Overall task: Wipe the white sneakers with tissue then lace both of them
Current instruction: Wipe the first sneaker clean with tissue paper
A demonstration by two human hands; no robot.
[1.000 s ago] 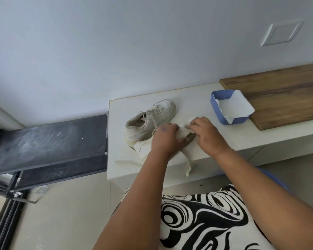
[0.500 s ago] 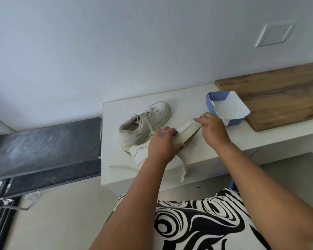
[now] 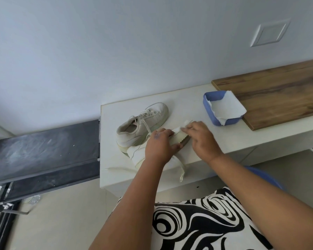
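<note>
Landmark: white tabletop [image 3: 197, 105]. Left of it, a dark dusty metal shelf [image 3: 43, 150]. On its left part, 1 laced white leather sneaker [image 3: 143, 123] stands upright. Just in front, the 2nd white sneaker [image 3: 139, 154] lies tipped, sole edge up, its cream lace [image 3: 182, 170] loose; left hand [image 3: 159, 147] grips it. Right hand [image 3: 201, 139] pinches a crumpled white tissue [image 3: 182, 126] against the sole edge. Right: blue plastic tissue tray [image 3: 209, 109]. Judgement: wiping midway; lacing of sneaker 2 remains.
</note>
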